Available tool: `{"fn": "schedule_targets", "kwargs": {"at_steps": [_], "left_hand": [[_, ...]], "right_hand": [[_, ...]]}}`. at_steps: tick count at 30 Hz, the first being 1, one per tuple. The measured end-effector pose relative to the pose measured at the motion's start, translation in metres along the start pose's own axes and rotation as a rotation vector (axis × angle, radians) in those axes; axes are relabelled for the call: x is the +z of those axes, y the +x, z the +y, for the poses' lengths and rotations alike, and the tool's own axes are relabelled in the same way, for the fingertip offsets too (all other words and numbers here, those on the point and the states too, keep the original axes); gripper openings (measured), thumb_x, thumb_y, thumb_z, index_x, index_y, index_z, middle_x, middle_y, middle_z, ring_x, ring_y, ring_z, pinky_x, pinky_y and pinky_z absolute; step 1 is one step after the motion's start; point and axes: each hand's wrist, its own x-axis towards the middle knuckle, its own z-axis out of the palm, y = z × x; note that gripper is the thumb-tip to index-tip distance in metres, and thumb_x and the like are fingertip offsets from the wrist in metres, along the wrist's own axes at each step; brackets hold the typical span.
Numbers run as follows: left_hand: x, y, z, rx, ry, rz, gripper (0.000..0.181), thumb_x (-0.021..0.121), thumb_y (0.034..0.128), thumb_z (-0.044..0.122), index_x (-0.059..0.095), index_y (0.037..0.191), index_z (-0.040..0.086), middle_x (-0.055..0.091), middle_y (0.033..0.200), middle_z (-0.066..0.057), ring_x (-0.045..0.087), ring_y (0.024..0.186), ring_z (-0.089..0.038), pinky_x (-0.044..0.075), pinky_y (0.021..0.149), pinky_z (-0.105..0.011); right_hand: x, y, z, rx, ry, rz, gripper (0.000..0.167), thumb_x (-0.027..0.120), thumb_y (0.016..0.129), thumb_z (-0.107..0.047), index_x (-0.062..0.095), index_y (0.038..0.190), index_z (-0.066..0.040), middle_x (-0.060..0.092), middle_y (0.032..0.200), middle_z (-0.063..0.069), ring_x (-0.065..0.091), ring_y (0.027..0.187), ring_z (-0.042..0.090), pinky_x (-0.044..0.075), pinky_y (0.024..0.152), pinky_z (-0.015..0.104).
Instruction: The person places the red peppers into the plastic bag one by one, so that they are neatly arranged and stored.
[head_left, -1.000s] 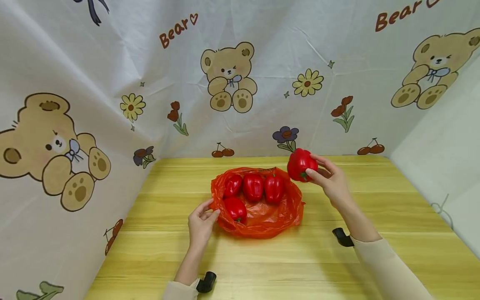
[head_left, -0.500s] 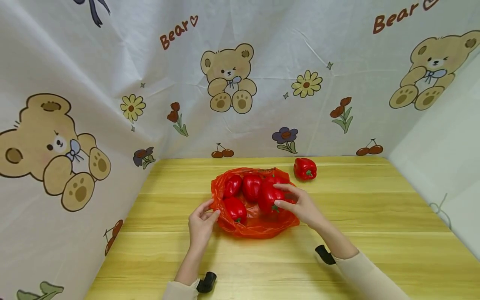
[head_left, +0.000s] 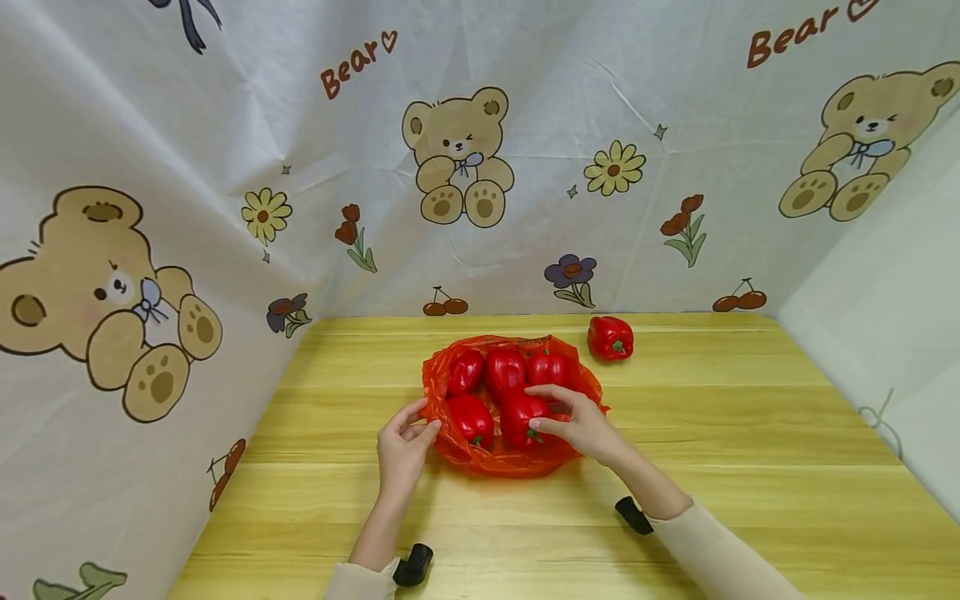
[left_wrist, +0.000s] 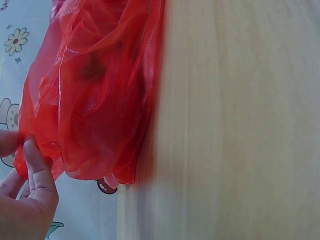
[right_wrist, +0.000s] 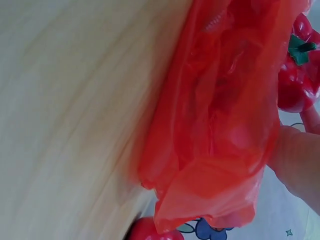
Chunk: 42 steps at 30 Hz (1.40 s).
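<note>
A red plastic bag (head_left: 442, 442) lies with its mouth spread wide in the middle of the table. Several red bell peppers (head_left: 506, 373) rest inside it. My left hand (head_left: 401, 442) pinches the bag's left rim between thumb and fingers, as the left wrist view also shows. Inside the bag's front right part, my right hand (head_left: 577, 423) holds a red bell pepper (head_left: 520, 417) by its right side, its green stem towards me. In the right wrist view, the bag (right_wrist: 225, 125) covers part of that hand. Another red bell pepper (head_left: 611, 339) lies outside, behind and right of the bag.
The wooden table (head_left: 735, 433) stretches to both sides and in front of the bag. A white cloth (head_left: 525, 242) printed with bears and flowers hangs along the back and left. A pale wall with a thin cord (head_left: 881, 425) stands at the right.
My right hand has carried its bell pepper leftward and down into the bag, out of the back right. A bell pepper on the table now shows there. My left hand has stayed put.
</note>
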Motion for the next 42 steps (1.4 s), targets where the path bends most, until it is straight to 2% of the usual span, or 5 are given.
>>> {"fn": "schedule_targets", "kwargs": {"at_steps": [5,11,28,36,42], "left_hand": [[0.000,-0.001,0.000,0.002,0.003,-0.003,0.040,0.068,0.0870,-0.003,0.062,0.126,-0.003,0.062,0.113,-0.021,0.061,0.075,-0.005,0.053,0.065,-0.016],[0.001,-0.001,0.000,0.002,0.001,-0.006,0.040,0.068,0.0873,-0.003,0.062,0.127,-0.003,0.061,0.114,-0.021,0.061,0.075,-0.005,0.053,0.065,-0.015],[0.000,-0.003,-0.001,0.015,0.011,-0.008,0.041,0.068,0.0871,-0.003,0.062,0.127,-0.003,0.061,0.114,-0.022,0.062,0.074,-0.006,0.054,0.066,-0.015],[0.001,-0.002,-0.003,0.013,0.007,-0.003,0.041,0.068,0.0868,-0.003,0.062,0.127,-0.003,0.062,0.112,-0.022,0.061,0.073,-0.005,0.053,0.065,-0.016],[0.001,0.000,-0.003,0.010,-0.001,-0.006,0.041,0.068,0.0868,-0.004,0.062,0.127,-0.003,0.062,0.111,-0.021,0.061,0.073,-0.005,0.054,0.065,-0.015]], "right_hand": [[0.009,0.002,0.000,0.022,-0.017,0.011,0.046,0.075,0.086,-0.020,0.062,0.129,-0.014,0.063,0.126,0.010,0.061,0.108,0.028,0.052,0.089,0.039],[0.018,0.004,0.002,0.031,-0.041,0.018,0.045,0.076,0.084,-0.020,0.063,0.128,-0.016,0.064,0.125,0.008,0.061,0.109,0.026,0.053,0.085,0.034],[0.029,0.002,0.003,-0.023,-0.174,-0.008,0.053,0.074,0.087,-0.022,0.056,0.136,-0.014,0.061,0.129,0.011,0.060,0.108,0.026,0.053,0.092,0.042],[0.011,-0.004,-0.006,-0.069,-0.105,0.049,0.054,0.073,0.088,-0.018,0.055,0.137,-0.007,0.058,0.134,0.016,0.060,0.116,0.037,0.054,0.092,0.047],[-0.026,0.000,-0.010,-0.104,-0.013,0.170,0.049,0.070,0.090,-0.013,0.055,0.136,-0.004,0.058,0.132,0.023,0.057,0.120,0.040,0.052,0.096,0.048]]}}
